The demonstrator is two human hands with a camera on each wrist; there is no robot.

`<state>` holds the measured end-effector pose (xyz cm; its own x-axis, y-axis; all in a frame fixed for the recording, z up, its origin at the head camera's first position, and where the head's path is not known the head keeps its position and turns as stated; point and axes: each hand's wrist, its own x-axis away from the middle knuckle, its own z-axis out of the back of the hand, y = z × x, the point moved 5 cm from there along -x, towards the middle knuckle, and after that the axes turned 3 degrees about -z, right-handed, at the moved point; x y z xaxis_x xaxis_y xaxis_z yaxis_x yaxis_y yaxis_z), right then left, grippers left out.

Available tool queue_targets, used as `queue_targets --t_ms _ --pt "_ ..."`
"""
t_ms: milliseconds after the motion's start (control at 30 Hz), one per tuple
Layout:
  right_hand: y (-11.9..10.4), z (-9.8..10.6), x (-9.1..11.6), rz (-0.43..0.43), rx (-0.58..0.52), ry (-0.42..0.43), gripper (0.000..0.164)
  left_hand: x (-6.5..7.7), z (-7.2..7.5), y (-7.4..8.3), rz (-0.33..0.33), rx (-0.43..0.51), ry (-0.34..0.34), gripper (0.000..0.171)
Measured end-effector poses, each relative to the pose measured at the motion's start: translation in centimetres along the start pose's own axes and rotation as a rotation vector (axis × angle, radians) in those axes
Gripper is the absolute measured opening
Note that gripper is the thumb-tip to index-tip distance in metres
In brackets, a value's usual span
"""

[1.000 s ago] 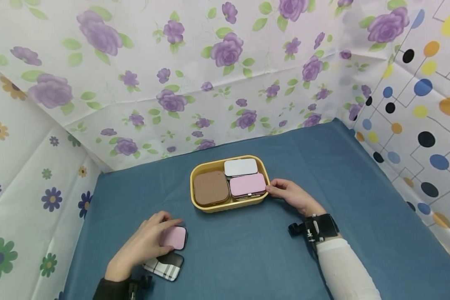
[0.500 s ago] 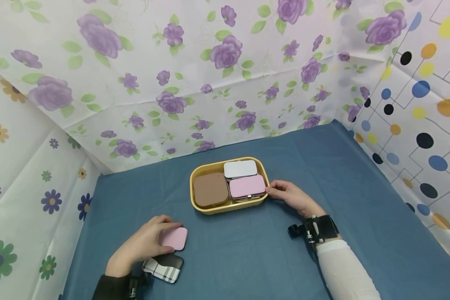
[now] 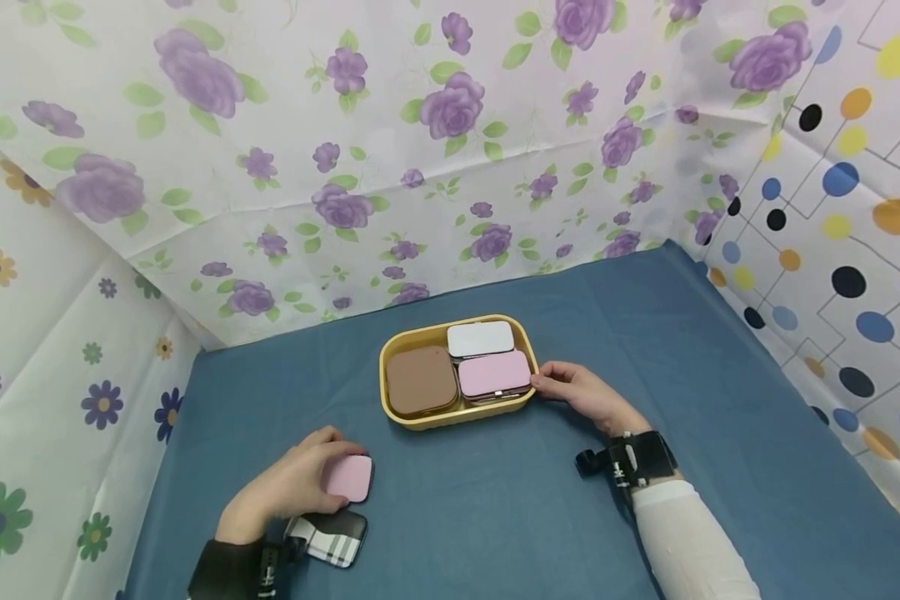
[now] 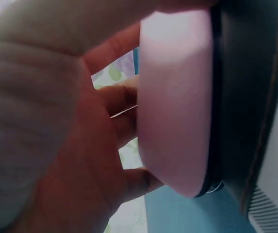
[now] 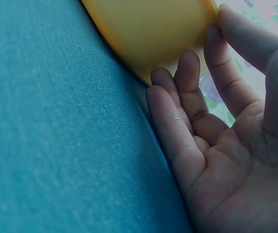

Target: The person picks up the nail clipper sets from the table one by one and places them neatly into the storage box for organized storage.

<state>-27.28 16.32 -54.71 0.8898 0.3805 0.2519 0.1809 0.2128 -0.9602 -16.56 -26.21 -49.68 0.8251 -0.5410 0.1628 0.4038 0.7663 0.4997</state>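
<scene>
My left hand (image 3: 292, 482) grips a small pink case (image 3: 348, 477) with rounded corners and a dark rim, thumb on its near edge and fingers at the far side. Close-up, the pink case (image 4: 178, 97) partly hides the fingers. Just below it on the cloth lies a plaid case (image 3: 333, 537) with a black part, partly under the hand. My right hand (image 3: 587, 393) pinches the right end of a yellow basket (image 3: 420, 423) between thumb and index finger. The other fingers are bent near the basket's wall (image 5: 163, 34).
Inside the basket sit a brown square case (image 3: 422, 381) on the left, a white case (image 3: 481, 340) at the back right and a pink case (image 3: 495, 372) in front of it. Blue cloth (image 3: 465, 517) covers the table. Patterned sheets (image 3: 285, 167) close off the back and sides.
The left hand stays around the pink case, with its fingers shifted very slightly. My right hand and the basket hold their places; the view has tipped a little.
</scene>
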Motion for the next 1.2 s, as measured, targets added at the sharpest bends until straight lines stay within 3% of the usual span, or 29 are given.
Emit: queue_targets --t_ms 133,400,633,867,1200 --pt "0.1 0.0 0.0 -0.004 0.000 0.001 0.039 0.1 -0.4 -0.5 0.026 0.087 -0.021 0.057" --pt "0.4 0.1 -0.2 0.001 -0.003 -0.002 0.039 0.1 -0.4 -0.9 0.035 0.138 -0.038 0.059" --pt "0.4 0.1 -0.1 -0.001 -0.012 -0.006 0.040 0.2 -0.3 -0.9 0.043 0.129 -0.049 0.061" --pt "0.2 0.1 -0.1 -0.002 -0.010 -0.003 0.039 0.8 0.5 -0.2 0.007 0.096 -0.059 0.059" --pt "0.3 0.1 -0.1 -0.011 -0.005 -0.001 0.041 0.8 1.1 0.0 0.005 0.090 -0.037 0.068"
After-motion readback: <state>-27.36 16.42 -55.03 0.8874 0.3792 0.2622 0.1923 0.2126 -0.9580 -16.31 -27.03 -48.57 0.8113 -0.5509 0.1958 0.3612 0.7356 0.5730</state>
